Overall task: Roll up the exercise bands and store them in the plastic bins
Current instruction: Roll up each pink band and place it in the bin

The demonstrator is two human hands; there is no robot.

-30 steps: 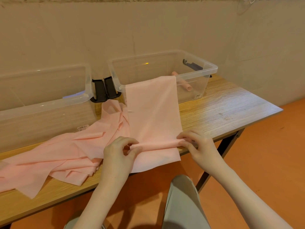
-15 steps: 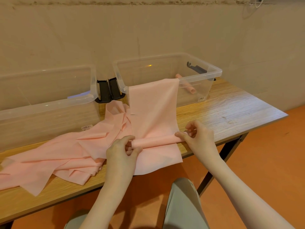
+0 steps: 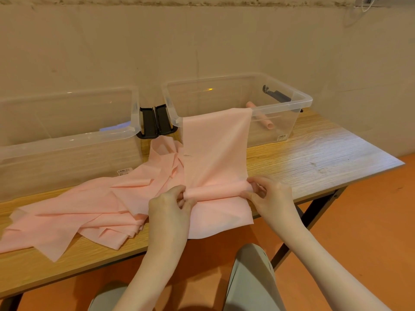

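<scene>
Two hands pinch the ends of a partly rolled pink band [image 3: 215,153] at the table's [image 3: 314,153] near edge: left hand [image 3: 168,205] on the roll's left end, right hand [image 3: 269,196] on its right. Loose bands [image 3: 89,209] lie piled left. Farther off, the band drapes over the right bin [image 3: 301,99], beside the left bin [image 3: 67,140].

Wood-grain surface [image 3: 314,158] bearing two clear plastic bins [image 3: 67,140] [image 3: 301,101] side by side, pink exercise bands [image 3: 89,209] spread in front.
</scene>
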